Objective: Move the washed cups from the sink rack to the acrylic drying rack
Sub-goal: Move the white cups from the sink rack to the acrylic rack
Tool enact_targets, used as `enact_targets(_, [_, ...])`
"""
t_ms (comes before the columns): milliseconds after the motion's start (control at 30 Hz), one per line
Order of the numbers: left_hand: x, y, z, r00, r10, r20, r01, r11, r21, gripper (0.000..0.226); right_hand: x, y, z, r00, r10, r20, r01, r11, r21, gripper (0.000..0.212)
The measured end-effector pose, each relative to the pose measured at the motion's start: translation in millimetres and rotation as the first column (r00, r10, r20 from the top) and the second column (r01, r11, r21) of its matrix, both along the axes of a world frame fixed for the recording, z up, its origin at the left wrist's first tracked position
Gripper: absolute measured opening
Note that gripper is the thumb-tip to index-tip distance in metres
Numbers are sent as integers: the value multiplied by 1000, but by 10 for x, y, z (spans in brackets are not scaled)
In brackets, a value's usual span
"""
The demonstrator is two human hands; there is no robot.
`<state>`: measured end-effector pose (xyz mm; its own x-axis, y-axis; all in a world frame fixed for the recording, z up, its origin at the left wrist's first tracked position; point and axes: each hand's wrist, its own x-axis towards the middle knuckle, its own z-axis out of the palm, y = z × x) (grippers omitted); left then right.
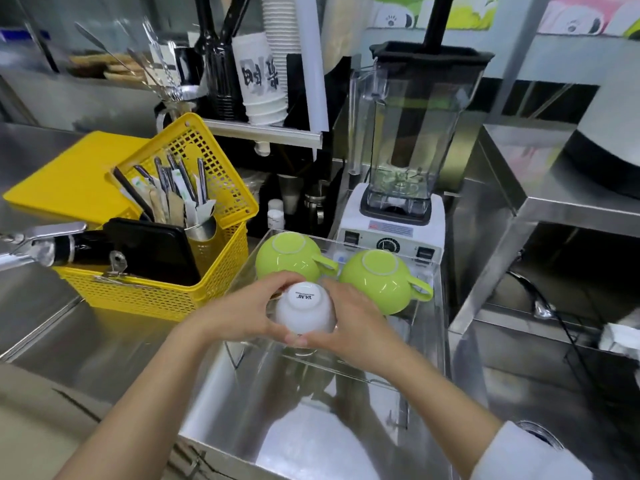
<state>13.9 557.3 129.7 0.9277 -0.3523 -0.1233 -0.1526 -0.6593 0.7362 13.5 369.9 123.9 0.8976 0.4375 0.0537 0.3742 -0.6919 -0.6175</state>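
- Got both hands on the white cup (304, 308), upside down, base with its printed logo facing up at me.
- My left hand (239, 311) wraps its left side, my right hand (349, 318) the right side, fingers (277, 284) of both clamped around it, thumbs meeting at the near edge.
- It's at the near end of the clear acrylic rack (420, 259); can't tell if it's touching down.
- Two green cups (289, 258) (381, 280) already sit upside down at the far end, side by side, handles pointing right.
- Yellow basket (221, 271) of utensils sits just left of the rack, blender (405, 161) right behind it on the steel counter (540, 424).
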Motion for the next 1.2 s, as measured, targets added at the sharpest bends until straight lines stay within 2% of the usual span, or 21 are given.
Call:
enact_targets(133, [-9, -171, 141, 998, -50, 40, 44, 989, 138, 98, -48, -277, 101, 999, 25, 36, -28, 998, 61, 65])
enact_targets(267, [22, -576, 387, 982, -2, 186, -9, 998, 59, 67, -29, -688, 166, 996, -68, 59, 60, 989, 136, 60])
enact_targets(367, [105, -1063, 506, 961, -30, 275, 21, 999, 38, 67, -26, -1092, 187, 983, -171, 69, 156, 969, 189, 53])
enact_targets(533, [262, -2110, 484, 939, -172, 297, 144, 983, 112, 56, -12, -2030, 101, 925, -377, 50, 362, 912, 193, 52])
enact_targets(700, [364, -3251, 303, 884, -370, 286, 332, 927, 174, 50, -89, -3134, -90, 829, -554, -68, 557, 811, 180, 54])
enact_targets(800, [415, -3900, 128, 879, -414, 236, 382, 908, 171, 49, -140, -3798, -277, 745, -647, -160, 666, 727, 167, 61])
enact_targets(933, [514, -4741, -173, 924, -362, 123, 347, 929, 124, 50, -186, -4586, -603, 620, -741, -258, 783, 606, 142, 59])
enact_targets(1033, [614, -5340, -498, 967, -226, -118, 224, 974, -30, 47, -198, -5035, -894, 540, -754, -375, 834, 540, 115, 62])
enact_targets(1100, [675, -5669, -749, 945, -138, -298, 104, 986, -128, 41, -175, -5256, -1103, 508, -743, -435, 849, 518, 107, 63])
enact_targets(1200, [733, -6021, -1118, 889, -47, -456, -20, 990, -141, 31, -100, -5451, -1327, 471, -706, -529, 871, 466, 155, 64])
